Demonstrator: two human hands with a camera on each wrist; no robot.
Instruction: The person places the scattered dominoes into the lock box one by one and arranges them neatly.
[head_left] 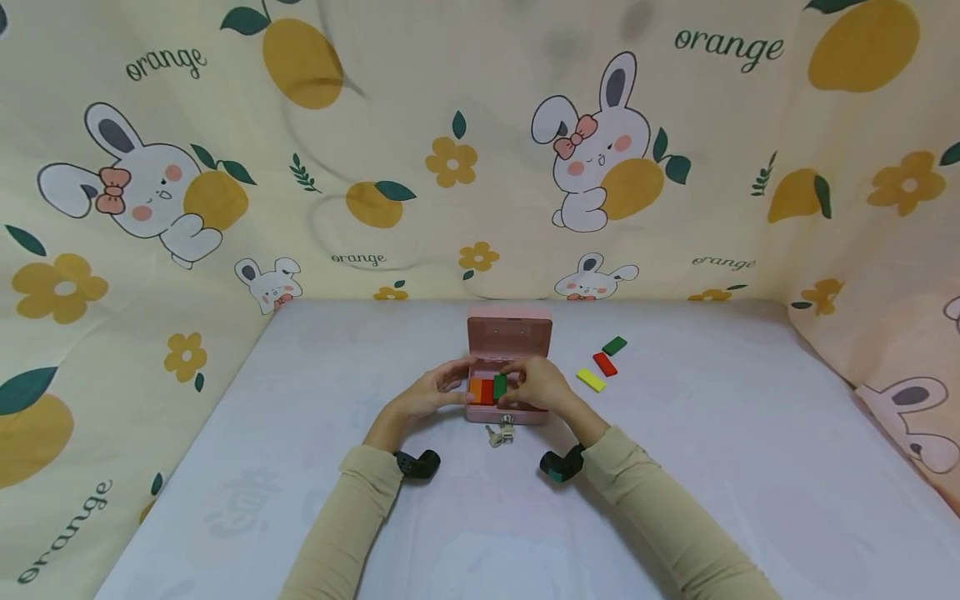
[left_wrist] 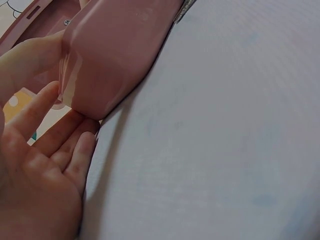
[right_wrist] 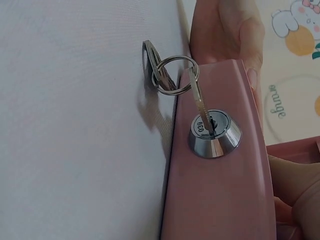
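Note:
A pink metal cash box point(head_left: 510, 333) stands with its lid raised. Inside it, an orange block point(head_left: 476, 391), a red block point(head_left: 487, 392) and a green block point(head_left: 500, 387) lie side by side at the left. My left hand point(head_left: 431, 392) holds the box's left side; in the left wrist view its thumb point(left_wrist: 35, 60) reaches over the rim while other fingers touch the outer wall. Reaching into the box, my right hand point(head_left: 542, 385) pinches the green block between thumb and fingers. Its fingertips are hidden behind the front wall in the right wrist view.
A key point(right_wrist: 200, 102) sits in the round lock point(right_wrist: 215, 135) on the box front, with another key point(right_wrist: 157, 65) on its ring. Right of the box lie a loose green block point(head_left: 615, 346), a red one point(head_left: 605, 364) and a yellow one point(head_left: 591, 381). Patterned cloth point(head_left: 510, 242) rises behind.

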